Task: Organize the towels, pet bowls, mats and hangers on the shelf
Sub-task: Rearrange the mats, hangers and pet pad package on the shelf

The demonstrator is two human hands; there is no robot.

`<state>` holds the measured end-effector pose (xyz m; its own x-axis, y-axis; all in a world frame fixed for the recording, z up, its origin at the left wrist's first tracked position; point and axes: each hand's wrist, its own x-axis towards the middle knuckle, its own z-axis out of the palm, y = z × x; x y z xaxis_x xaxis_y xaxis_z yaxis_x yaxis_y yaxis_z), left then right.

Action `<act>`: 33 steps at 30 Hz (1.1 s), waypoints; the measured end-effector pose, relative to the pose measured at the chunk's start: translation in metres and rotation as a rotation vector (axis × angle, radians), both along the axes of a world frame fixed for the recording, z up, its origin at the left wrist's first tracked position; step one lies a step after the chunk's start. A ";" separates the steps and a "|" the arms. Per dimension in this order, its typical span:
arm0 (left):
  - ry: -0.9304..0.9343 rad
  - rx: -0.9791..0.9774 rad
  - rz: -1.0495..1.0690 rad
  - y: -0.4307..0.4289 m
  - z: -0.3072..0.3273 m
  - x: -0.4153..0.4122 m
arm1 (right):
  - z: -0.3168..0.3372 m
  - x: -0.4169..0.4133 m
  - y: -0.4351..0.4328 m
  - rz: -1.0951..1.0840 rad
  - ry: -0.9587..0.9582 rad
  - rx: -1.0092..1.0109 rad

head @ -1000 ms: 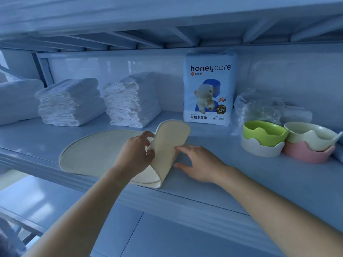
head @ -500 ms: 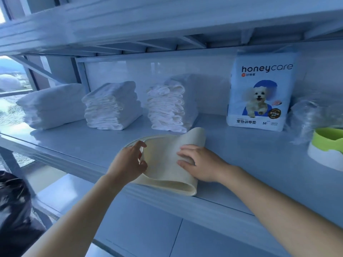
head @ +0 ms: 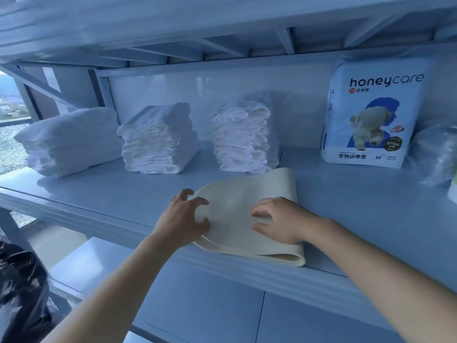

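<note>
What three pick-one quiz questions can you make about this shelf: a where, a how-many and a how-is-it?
1. Where is the honeycare pack? A) right of the towel stacks B) left of them C) on the floor
2. How many towel stacks sit on the shelf? A) one B) three C) six
3. How is the cream mat? A) rolled into a tube B) hanging up C) folded over
Answers: 1 A, it stands right of every stack; 2 B, three white stacks line the back; 3 C, two layers show at its front edge.
</note>
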<state>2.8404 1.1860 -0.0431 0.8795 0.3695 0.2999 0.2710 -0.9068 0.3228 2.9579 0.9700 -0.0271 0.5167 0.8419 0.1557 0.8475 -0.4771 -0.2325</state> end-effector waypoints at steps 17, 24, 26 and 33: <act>0.069 -0.208 -0.575 0.018 -0.006 -0.019 | -0.001 -0.018 -0.003 -0.103 0.115 0.189; 0.062 -0.188 -0.596 0.020 -0.010 -0.016 | 0.010 -0.034 0.000 -0.102 0.143 0.118; 0.067 -0.150 -0.610 0.021 -0.011 -0.015 | 0.010 -0.039 0.000 -0.092 0.158 0.069; 0.006 -0.176 -0.626 0.020 -0.013 -0.008 | -0.001 -0.048 0.000 -0.116 0.152 0.051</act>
